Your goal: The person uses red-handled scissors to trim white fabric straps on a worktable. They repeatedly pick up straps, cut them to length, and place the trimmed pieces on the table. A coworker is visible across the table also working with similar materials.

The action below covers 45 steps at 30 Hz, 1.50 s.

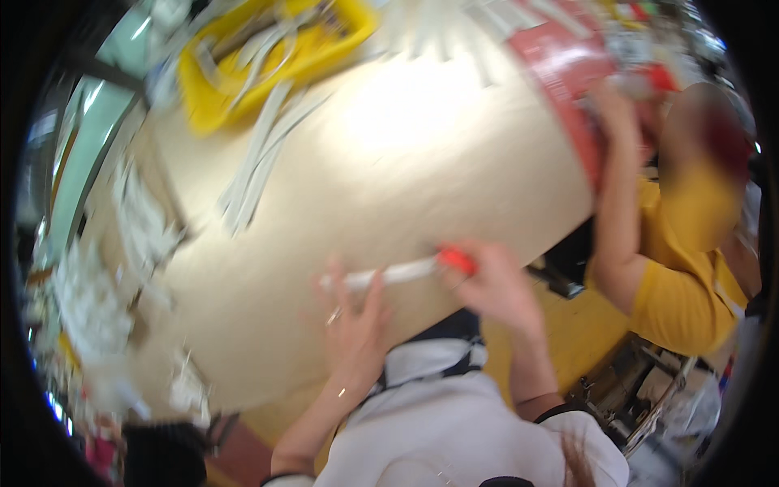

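A narrow white strip (393,274) runs crosswise over the brown-covered table (389,203), close to its near edge. My left hand (355,321) is at the strip's left end, its fingers spread and touching it, smeared by motion. Closed around a small red-handled tool (457,260) is my right hand (497,284), at the strip's right end. A dark tip shows past the red part, but blur hides the tool's exact kind.
Several long white strips (258,166) lie beside a yellow tray (199,105) holding more strips. White piles (93,296) line the left side. At right, a co-worker in a yellow shirt (682,300) reaches over a red surface (560,77).
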Available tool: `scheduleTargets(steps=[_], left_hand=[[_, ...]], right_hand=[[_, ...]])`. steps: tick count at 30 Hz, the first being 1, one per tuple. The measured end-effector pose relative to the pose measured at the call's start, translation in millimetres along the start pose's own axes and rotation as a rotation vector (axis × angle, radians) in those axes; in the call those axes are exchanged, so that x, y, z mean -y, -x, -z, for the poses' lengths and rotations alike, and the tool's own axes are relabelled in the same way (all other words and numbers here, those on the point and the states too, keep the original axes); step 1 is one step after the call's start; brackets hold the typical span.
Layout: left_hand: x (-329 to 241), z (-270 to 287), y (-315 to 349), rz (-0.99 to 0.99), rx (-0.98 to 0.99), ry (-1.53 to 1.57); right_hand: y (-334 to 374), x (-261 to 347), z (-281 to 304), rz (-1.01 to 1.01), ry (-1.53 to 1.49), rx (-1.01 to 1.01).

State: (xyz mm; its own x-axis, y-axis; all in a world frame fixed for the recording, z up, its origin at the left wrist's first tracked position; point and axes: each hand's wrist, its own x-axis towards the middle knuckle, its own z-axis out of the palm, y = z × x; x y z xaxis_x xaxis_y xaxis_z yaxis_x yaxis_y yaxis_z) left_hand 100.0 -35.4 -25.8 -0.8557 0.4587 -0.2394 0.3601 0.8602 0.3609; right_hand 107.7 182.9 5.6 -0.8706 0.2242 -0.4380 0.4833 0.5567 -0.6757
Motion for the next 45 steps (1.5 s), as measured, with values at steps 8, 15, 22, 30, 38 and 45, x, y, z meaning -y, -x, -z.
scheduleTargets(steps=[8, 15, 22, 30, 38, 45], left_hand=[[40, 11, -45, -0.618, -0.271, -0.205], [62, 24, -50, -0.777, -0.363, -0.231], [54, 10, 5, -0.279, -0.194, -0.139], [32, -7, 16, -0.119, -0.191, -0.011], [31, -15, 16, -0.117, -0.179, 0.059], [30, -14, 17, -0.094, -0.167, 0.122]], right_hand=[[-1, 6, 6, 0.038, 0.144, -0.022], [3, 21, -3, 0.109, 0.114, 0.018], [12, 26, -29, 0.121, 0.049, 0.083], [8, 32, -28, -0.006, -0.05, 0.076], [3, 39, -41, 0.113, -0.105, 0.034], [4, 31, -35, 0.052, -0.36, 0.025]])
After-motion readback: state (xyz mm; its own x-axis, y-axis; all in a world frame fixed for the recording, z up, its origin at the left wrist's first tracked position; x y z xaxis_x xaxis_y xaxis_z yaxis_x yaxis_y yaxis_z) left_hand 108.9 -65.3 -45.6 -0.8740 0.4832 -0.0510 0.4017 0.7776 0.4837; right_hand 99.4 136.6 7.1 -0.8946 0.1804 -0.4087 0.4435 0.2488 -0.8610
